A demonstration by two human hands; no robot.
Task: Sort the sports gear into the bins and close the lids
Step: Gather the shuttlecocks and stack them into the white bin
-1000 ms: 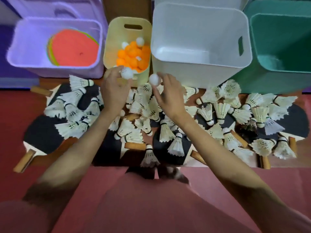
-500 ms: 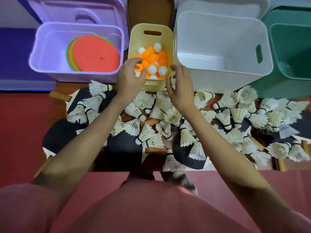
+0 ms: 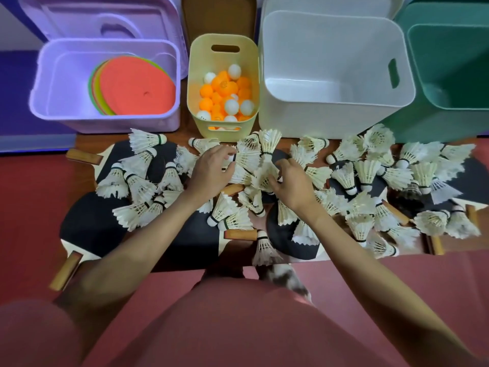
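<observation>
Both my hands have dropped from the yellow bin (image 3: 195, 83), balls released, into the shuttlecocks (image 3: 366, 172) heaped over the paddles (image 3: 87, 223) on the surface. My left hand (image 3: 209, 169) lies fingers spread on the feathers; my right hand (image 3: 289, 181) curls its fingers into a cluster, though I cannot tell if it grips. Grabbing blind could crush feathers or scatter shuttlecocks short of the empty white bin (image 3: 267, 83).

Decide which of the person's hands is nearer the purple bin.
Left. The left hand lies among the shuttlecocks below and right of the purple bin; the right hand lies farther right, below the white bin.
</observation>
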